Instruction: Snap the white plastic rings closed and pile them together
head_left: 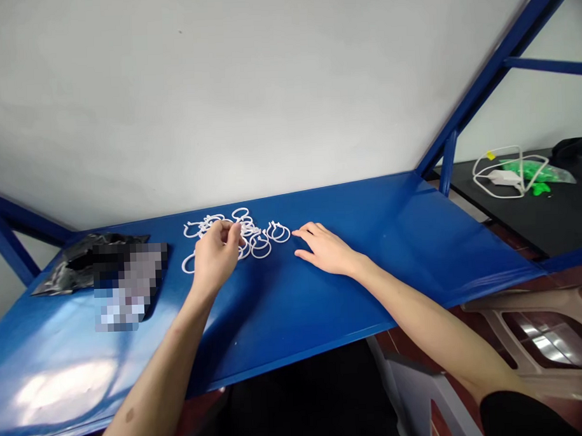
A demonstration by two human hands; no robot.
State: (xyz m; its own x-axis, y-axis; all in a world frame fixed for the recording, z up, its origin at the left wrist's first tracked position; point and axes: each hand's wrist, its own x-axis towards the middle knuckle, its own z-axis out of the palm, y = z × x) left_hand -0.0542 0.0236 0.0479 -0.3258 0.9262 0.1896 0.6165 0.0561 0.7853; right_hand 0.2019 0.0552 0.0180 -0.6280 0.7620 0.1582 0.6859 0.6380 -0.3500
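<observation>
A heap of several white plastic rings lies on the blue metal shelf near the back wall. My left hand hovers over the left side of the heap, fingers pinched together on one white ring. My right hand rests flat on the shelf just right of the heap, fingers stretched out toward the nearest ring and holding nothing.
A crumpled black plastic bag with a blurred label lies at the shelf's left. Blue frame posts rise at the right. Beyond them a dark table carries white wire pieces and green parts. A plastic chair stands lower right.
</observation>
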